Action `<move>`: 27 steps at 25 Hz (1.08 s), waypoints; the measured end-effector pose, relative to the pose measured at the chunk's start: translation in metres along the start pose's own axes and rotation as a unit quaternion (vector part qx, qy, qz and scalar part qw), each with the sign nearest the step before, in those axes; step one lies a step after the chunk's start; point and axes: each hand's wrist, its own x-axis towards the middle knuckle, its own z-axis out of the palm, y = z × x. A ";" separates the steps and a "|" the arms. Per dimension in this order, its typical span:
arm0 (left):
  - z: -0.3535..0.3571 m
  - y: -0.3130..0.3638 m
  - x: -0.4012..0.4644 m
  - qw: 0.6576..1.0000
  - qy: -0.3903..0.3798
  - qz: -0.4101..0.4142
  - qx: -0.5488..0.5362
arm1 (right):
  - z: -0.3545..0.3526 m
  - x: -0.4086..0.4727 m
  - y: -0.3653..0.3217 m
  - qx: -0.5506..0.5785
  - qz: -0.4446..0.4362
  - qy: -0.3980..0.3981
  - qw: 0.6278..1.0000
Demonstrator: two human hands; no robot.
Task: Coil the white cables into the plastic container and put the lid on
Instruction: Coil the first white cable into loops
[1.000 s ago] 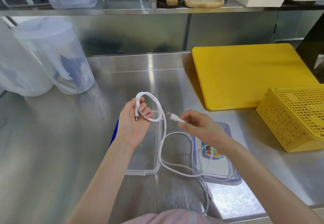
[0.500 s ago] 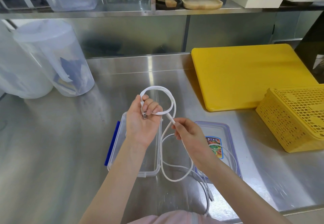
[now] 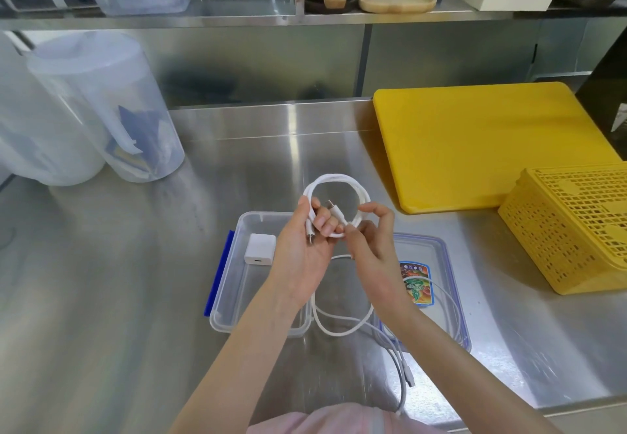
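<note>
My left hand (image 3: 300, 247) grips a coiled loop of white cable (image 3: 334, 180) above the clear plastic container (image 3: 234, 284), one plug sticking out below my fingers. My right hand (image 3: 368, 247) pinches the same cable at the bottom of the loop, the other plug pointing up inside the ring. More white cable (image 3: 339, 330) trails down onto the steel counter between container and lid. The clear lid (image 3: 441, 257) with a colourful sticker lies flat right of the container. A white charger block (image 3: 259, 249) sits inside the container. A second thin cable (image 3: 402, 362) runs off the counter's front edge.
A yellow cutting board (image 3: 481, 145) lies at the back right, with a yellow mesh basket (image 3: 576, 226) in front of it. Two translucent tubs (image 3: 101, 107) stand at the back left. A shelf (image 3: 305, 17) with trays and boxes runs above.
The cable loop in my left hand has grown wider and gained a turn. My right hand has moved up to the loop, bringing the free plug end inside it.
</note>
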 end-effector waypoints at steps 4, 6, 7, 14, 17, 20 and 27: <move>-0.002 0.000 -0.004 0.995 -0.010 -0.010 0.096 | -0.006 0.004 0.001 -0.128 0.030 -0.063 0.989; -0.003 0.003 -0.007 0.989 -0.010 -0.006 0.145 | -0.010 0.007 -0.001 -0.168 0.055 -0.112 0.978; -0.004 0.003 -0.007 0.987 -0.009 -0.002 0.162 | -0.012 0.008 -0.003 -0.179 0.058 -0.121 0.975; -0.007 0.014 0.001 0.981 0.032 0.035 0.188 | -0.019 0.013 -0.009 -0.233 0.010 0.026 0.972; -0.011 0.017 0.006 0.961 0.037 0.070 0.263 | -0.024 0.015 -0.026 -0.274 -0.059 0.045 0.959; -0.014 0.011 0.009 0.915 0.030 0.088 0.392 | -0.023 0.022 -0.046 -0.309 -0.111 -0.010 0.944; -0.014 0.000 0.006 0.895 -0.034 -0.005 0.444 | -0.011 0.057 -0.092 -0.156 -0.111 -0.198 0.961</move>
